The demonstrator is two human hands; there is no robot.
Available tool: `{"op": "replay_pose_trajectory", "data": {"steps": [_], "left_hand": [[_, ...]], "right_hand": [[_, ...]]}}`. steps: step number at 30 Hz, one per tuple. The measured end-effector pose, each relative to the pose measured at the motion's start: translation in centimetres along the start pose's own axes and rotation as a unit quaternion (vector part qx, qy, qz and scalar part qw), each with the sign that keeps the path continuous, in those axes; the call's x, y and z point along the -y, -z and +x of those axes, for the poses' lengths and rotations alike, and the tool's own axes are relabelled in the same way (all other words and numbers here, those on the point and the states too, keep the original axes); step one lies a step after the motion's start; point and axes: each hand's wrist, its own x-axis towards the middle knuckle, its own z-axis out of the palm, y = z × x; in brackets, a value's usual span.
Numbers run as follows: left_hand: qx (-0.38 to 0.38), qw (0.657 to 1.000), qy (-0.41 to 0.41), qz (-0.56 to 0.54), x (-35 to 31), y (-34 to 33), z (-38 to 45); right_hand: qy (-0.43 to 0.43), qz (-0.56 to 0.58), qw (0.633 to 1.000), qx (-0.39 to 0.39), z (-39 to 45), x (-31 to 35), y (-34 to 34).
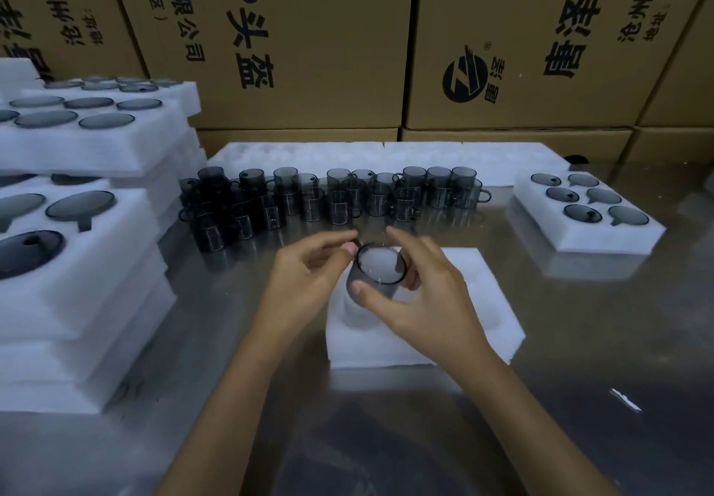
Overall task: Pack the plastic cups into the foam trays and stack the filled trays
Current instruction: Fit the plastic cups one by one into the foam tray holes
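Stacked cardboard boxes behind the metal table carry black Chinese print, turned sideways: "有限公司" and "P头盔" on one; a round Z logo, "唐泽" and a large "A" on its right-hand neighbour.

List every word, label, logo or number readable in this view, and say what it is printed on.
"P头盔" with "有限公司" and "(西区)": rotated print on the middle brown cardboard box.
"唐泽 A", a round black logo and "沧州": rotated on the right brown cardboard box.
"河北", "地址:": on the left brown cardboard box; the rest there is cut off.
White foam trays and smoky grey plastic cups: no text.
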Motion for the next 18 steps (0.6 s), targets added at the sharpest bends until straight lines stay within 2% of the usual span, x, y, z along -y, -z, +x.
{"op": "replay_pose_trajectory", "data": {"steps": [5, 9, 14, 18], "left_hand": [[0.015, 0.997, 0.08, -0.019, 0.2, 1.5, 0.2], [0.04, 0.994, 0.106, -0.01, 0.1, 1.8, 0.2], [0.032, 0.99, 0.134, 0.003, 0.8, 1.7, 0.4], [0.051, 0.989, 0.141, -0.005, 1.5, 1.9, 0.4]], "right_hand": [[0.03, -0.053, 0.997, 0.049, -0.5, 1.0, -0.1], [0.025, -0.074, 0.995, 0.066, -0.7, 1.3, -0.3], [0.017, -0.119, 0.987, 0.102, -0.6, 1.1, -0.4], [0.009, -0.076, 0.994, 0.079, -0.5, 1.0, -0.3]]}}
